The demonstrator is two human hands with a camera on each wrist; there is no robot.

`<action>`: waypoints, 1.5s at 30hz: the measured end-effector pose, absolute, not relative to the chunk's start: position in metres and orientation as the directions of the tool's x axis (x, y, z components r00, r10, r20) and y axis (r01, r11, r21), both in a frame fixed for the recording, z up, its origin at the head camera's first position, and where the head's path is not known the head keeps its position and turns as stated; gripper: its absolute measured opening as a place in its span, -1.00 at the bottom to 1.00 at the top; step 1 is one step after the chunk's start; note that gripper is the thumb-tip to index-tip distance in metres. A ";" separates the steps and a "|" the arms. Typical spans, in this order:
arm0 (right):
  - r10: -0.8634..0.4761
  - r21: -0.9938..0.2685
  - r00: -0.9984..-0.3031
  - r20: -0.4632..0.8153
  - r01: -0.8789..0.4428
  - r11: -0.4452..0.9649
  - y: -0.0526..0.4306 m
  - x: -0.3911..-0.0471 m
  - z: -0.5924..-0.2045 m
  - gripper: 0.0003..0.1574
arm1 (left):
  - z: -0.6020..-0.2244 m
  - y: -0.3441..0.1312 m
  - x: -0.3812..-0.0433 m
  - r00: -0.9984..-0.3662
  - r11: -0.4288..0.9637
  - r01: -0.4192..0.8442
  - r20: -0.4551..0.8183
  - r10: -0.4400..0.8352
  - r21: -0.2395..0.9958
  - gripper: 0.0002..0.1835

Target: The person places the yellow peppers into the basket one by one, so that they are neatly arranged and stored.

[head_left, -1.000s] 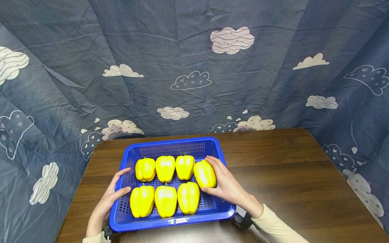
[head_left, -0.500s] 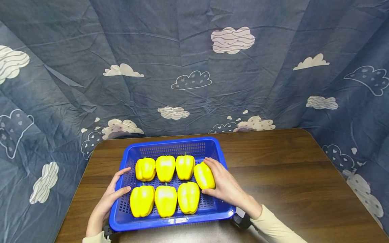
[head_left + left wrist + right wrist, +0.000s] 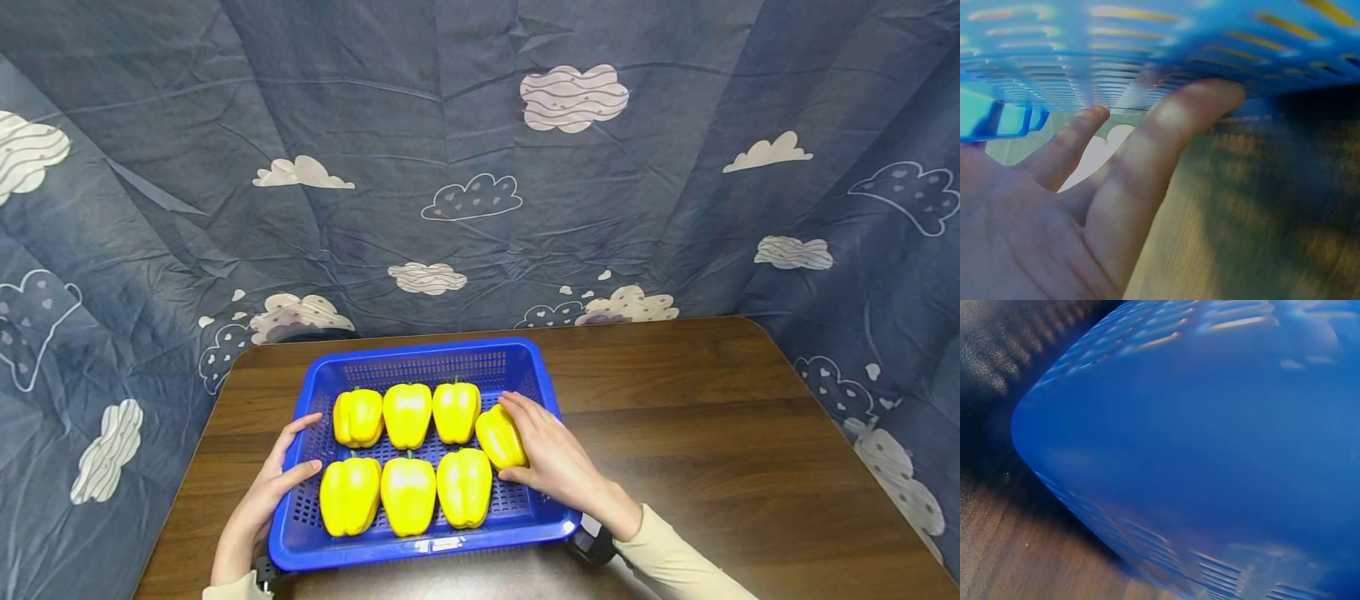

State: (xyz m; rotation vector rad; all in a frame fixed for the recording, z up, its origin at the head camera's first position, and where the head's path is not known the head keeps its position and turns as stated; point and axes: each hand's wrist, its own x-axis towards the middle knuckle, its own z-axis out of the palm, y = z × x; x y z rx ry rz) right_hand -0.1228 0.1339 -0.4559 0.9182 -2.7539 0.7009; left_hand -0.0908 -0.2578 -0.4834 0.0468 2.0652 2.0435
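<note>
A blue plastic basket [image 3: 420, 560] with slotted walls stands on the table. Inside lie several yellow bell peppers [image 3: 408, 496] in two rows. My right hand [image 3: 558, 458] reaches over the right wall and grips the rightmost bell pepper [image 3: 500, 437], thumb at its near end and fingertips at its far end. That pepper leans beside the back row. At the left rim, my left hand [image 3: 270, 479] holds the basket, with two fingertips over the edge in the head view. The left wrist view shows fingers [image 3: 1147, 156] against the slotted outer wall. Only the basket's outside shows in the right wrist view.
The brown wooden table [image 3: 675, 417] extends to the right of the basket. A dark blue cloth [image 3: 480, 142] with white clouds hangs behind the table and at both sides. Black straps [image 3: 592, 540] sit at the wrists.
My right hand has shifted slightly left and toward me with its bell pepper, which now tilts more and sits nearer the back row. The left hand and basket have stayed put.
</note>
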 end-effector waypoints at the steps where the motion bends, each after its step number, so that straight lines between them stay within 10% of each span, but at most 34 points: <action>1: -0.527 -0.380 -0.799 0.291 -0.601 0.703 0.134 -0.123 -0.456 0.15 | -0.483 -0.258 -0.091 -0.972 0.021 -0.145 -0.146 0.186 0.989 -0.37; 45: -0.377 -0.586 -0.847 0.376 -0.532 0.611 0.157 -0.117 -0.436 -0.07 | -0.438 -0.275 -0.090 -0.965 0.503 0.054 -0.084 0.249 0.863 -0.29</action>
